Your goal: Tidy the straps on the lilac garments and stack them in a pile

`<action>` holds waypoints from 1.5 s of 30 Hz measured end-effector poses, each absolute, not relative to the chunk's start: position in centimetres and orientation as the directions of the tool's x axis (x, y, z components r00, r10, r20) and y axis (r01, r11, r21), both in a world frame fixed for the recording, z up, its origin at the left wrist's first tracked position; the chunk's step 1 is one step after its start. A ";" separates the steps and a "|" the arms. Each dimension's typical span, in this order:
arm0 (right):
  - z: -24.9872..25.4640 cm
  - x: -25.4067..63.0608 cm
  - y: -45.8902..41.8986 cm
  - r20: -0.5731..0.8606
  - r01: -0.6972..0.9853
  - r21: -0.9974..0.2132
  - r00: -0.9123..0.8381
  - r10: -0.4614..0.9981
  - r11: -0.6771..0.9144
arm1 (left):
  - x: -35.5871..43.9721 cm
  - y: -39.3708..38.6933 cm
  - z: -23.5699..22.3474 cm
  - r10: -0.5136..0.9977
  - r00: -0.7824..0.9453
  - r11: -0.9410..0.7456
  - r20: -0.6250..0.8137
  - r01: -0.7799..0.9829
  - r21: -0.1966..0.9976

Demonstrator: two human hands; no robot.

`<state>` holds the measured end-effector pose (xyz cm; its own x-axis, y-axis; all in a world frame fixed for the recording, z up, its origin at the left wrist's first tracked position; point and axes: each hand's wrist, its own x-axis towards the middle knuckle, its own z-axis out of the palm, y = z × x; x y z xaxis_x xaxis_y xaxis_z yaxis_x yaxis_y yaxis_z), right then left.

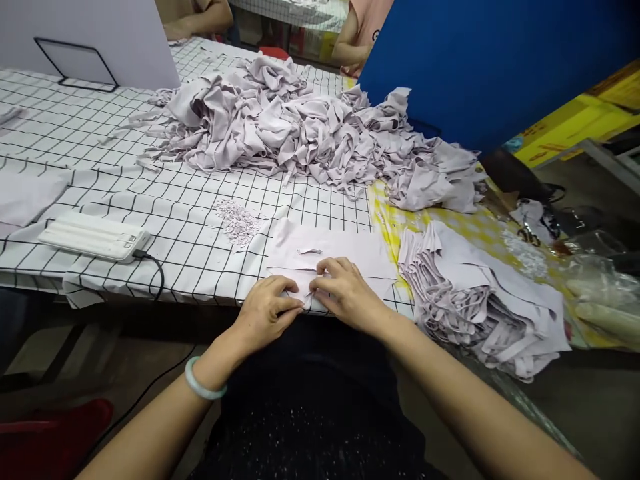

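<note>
A pale lilac fabric piece (350,250) lies flat at the table's front edge, with a dark line running across it. My left hand (270,307) pinches the near edge of this fabric between thumb and fingers. Close beside it, my right hand (345,290) grips the same fabric with bent fingers, the fingertips almost meeting those of the left. A small fabric strip (309,251) rests on the piece just beyond my fingers. To the left is a little heap of tiny fabric snippets (239,223).
A large crumpled fabric pile (280,127) spreads over the checked tablecloth (195,200). Stacked fabric pieces (490,293) hang over the edge at right. A white power bank (95,237) with a black cable lies left. Blue (490,60) and white boards (90,33) stand behind; two people sit opposite.
</note>
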<state>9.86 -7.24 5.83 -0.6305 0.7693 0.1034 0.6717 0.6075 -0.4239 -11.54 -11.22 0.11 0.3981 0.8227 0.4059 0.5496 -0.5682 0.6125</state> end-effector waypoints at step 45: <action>8.8 9.0 -6.7 -0.025 -0.028 -0.999 -0.069 0.997 -0.027 | -11.4 -11.1 -0.1 0.826 0.386 -0.563 0.410 0.550 0.617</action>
